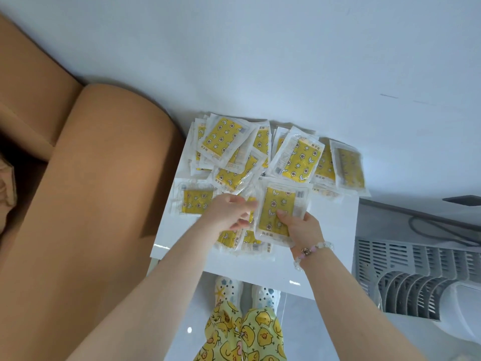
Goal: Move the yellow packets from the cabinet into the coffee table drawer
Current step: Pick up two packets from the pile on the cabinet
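We see the yellow packets [296,157] at mid-frame printed with white stars, moons and small flowers, each edged by a clear, whitish wrapper, over a glossy white cabinet top [328,230]. At the left we see a plain tan-orange sofa [99,178], and at the lower right a grey slatted appliance [406,264]. At the bottom, the trousers [260,337] are pale green with yellow ducks, the shoes [229,287] white with coloured charms, and the bracelet [315,249] mixes pink and milky white beads.
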### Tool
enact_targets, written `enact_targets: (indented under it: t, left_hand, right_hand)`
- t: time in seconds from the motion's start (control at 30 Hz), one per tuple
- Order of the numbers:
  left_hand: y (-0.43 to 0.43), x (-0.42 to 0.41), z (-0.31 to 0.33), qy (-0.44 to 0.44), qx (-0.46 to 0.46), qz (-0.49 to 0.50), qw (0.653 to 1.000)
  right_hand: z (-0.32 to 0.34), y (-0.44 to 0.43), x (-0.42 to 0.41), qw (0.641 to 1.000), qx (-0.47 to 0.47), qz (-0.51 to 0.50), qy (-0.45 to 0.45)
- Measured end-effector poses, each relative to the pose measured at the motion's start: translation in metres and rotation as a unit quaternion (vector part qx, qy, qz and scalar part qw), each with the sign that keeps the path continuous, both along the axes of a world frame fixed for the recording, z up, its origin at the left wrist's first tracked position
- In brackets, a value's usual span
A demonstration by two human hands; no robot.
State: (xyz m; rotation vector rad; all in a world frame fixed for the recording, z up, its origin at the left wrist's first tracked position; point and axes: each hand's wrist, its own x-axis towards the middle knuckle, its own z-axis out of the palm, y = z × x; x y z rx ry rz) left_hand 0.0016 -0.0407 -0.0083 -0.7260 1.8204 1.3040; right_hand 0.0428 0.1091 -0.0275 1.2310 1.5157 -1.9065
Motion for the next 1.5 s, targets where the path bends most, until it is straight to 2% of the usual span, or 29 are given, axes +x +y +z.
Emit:
enact_targets:
  t: [0.07,0.13,0.2,0.27,0.37,0.53,0.7,0.8,0.93,1.03,1.17,1.27,1.37,1.5]
  left_hand:
    - [-0.024,-0.001,-0.011,0.035,-0.057,0.079,0.995]
    - [-0.048,0.002,-0.027,0.065,-0.201,0.073,0.975]
    - [-0.069,0.002,-0.042,0.048,-0.256,0.099,0.960]
    - [-0.080,-0.003,-0.052,-0.034,-0.231,0.146,0.961]
    - [-0.074,-0.009,-0.054,-0.147,-0.126,0.232,0.953]
    - [-0.067,-0.015,-0.072,-0.171,-0.138,0.307,0.926]
    - [-0.068,-0.013,-0.084,-0.165,-0.100,0.379,0.905]
    - [-0.072,-0.010,-0.092,-0.141,-0.128,0.356,0.915]
    - [-0.091,-0.008,-0.096,-0.081,-0.233,0.232,0.941]
    - [-0.106,-0.008,-0.096,-0.014,-0.247,0.197,0.948]
    - [-0.105,-0.015,-0.076,0.100,-0.182,0.279,0.938]
    - [-0.084,-0.025,-0.048,0.158,-0.125,0.286,0.937]
    - [-0.052,-0.035,-0.015,0.189,-0.044,0.242,0.951]
    - [-0.009,-0.034,0.013,0.148,0.039,0.094,0.984]
  right_hand:
    - [0.001,0.002,-0.001,1.000,0.002,-0.003,0.004]
    - [0.001,0.005,0.000,1.000,-0.002,-0.008,0.008]
    - [-0.001,0.008,0.002,1.000,-0.004,-0.010,0.006]
    - [-0.004,0.011,0.004,1.000,0.006,-0.008,0.000]
    - [-0.011,0.017,0.006,1.000,0.026,-0.007,-0.012]
    - [-0.013,0.017,0.014,0.999,0.020,-0.001,-0.039]
    - [-0.009,0.024,0.010,0.999,0.020,0.003,-0.036]
    - [-0.010,0.028,0.006,0.999,0.020,-0.001,-0.032]
    - [-0.011,0.026,0.002,0.999,0.018,0.005,-0.035]
    - [-0.009,0.023,0.000,0.999,0.011,0.010,-0.036]
    - [-0.010,0.026,-0.003,0.999,0.004,-0.016,-0.042]
    - [-0.012,0.025,-0.009,0.998,-0.002,-0.032,-0.060]
    - [-0.013,0.021,-0.014,0.998,-0.035,-0.024,-0.051]
    - [0.000,0.020,-0.019,0.993,-0.112,-0.033,-0.024]
